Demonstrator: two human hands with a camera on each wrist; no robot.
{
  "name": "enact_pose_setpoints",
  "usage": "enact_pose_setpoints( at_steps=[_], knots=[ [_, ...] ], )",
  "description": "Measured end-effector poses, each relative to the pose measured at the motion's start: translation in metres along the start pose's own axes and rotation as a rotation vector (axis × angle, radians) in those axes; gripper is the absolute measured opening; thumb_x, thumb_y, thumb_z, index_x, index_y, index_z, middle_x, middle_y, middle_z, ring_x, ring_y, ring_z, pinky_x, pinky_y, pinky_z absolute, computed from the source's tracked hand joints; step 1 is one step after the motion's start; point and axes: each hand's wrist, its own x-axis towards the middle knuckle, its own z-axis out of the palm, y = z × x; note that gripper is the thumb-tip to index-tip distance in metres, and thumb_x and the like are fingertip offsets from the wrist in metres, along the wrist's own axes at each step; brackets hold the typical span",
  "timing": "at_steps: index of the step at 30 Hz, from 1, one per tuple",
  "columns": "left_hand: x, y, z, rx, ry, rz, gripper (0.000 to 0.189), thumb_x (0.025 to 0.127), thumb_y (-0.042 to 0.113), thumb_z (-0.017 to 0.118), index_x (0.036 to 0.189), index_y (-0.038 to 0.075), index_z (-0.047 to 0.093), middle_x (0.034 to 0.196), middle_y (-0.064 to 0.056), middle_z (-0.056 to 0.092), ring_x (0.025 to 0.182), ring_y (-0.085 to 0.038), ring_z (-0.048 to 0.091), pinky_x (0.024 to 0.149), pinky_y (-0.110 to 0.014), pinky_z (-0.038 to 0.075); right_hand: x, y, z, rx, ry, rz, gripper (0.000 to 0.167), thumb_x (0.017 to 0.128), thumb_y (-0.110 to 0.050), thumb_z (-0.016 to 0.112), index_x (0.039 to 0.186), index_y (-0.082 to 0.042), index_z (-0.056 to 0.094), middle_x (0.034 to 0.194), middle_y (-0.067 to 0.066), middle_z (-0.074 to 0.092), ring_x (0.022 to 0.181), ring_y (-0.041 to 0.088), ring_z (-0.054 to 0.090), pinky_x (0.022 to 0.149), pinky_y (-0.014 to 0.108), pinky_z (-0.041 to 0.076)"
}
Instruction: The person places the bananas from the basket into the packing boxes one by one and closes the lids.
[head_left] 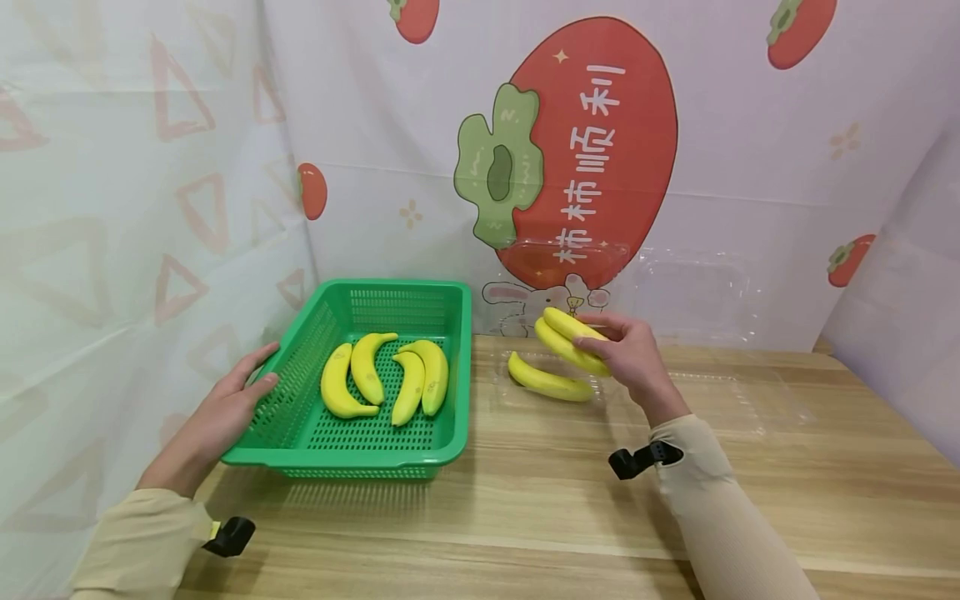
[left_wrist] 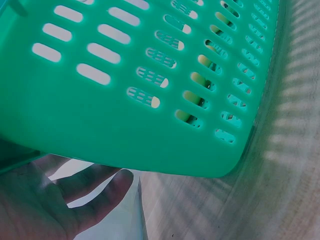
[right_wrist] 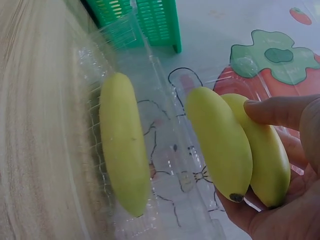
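My right hand [head_left: 633,358] holds two bananas [right_wrist: 220,142] side by side, thumb on one face and fingers behind. They are above a clear plastic box [head_left: 504,392], where another banana [head_left: 549,380] lies. My left hand [head_left: 225,408] is at the left rim of a green basket [head_left: 464,375], touching it with extended fingers. In the left wrist view, its spread fingers [left_wrist: 107,192] are beside the basket's slotted wall [left_wrist: 115,135]. Inside the basket lie several bananas [head_left: 408,390], in two groups.
A second clear box [head_left: 772,392] stands to the right, its lid [head_left: 690,292] raised against the back. The wooden table [head_left: 525,517] meets a printed cloth backdrop [head_left: 390,225] behind and on the left. Black wrist cameras [head_left: 228,536] sit on the sleeves.
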Motion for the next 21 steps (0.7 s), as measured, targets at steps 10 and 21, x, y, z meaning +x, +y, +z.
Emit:
enact_pose_setpoints(
  at_steps=[10,21],
  knots=[
    [-0.001,0.0,0.0,0.008,-0.002,0.0,0.07,0.116,0.046,0.03,0.173,0.02,-0.001,0.178,-0.02,-0.014,0.16,-0.059,-0.01,0.117,-0.085,0.01,0.004,0.009,0.005,-0.048,-0.046,-0.026,0.047,0.098,-0.015,0.077,0.143,-0.011,0.068,0.143,0.019,0.068,0.113,0.021,0.069,0.083,0.02,0.06],
    [0.0,-0.001,0.0,0.006,0.0,0.004,0.07,0.116,0.047,0.031,0.173,0.021,-0.001,0.178,-0.02,-0.013,0.16,-0.058,-0.01,0.117,-0.085,0.011,0.004,0.015,0.013,-0.142,-0.053,-0.019,0.045,0.097,-0.013,0.078,0.141,-0.015,0.07,0.146,0.012,0.068,0.128,0.03,0.063,0.107,0.038,0.056]
  ],
)
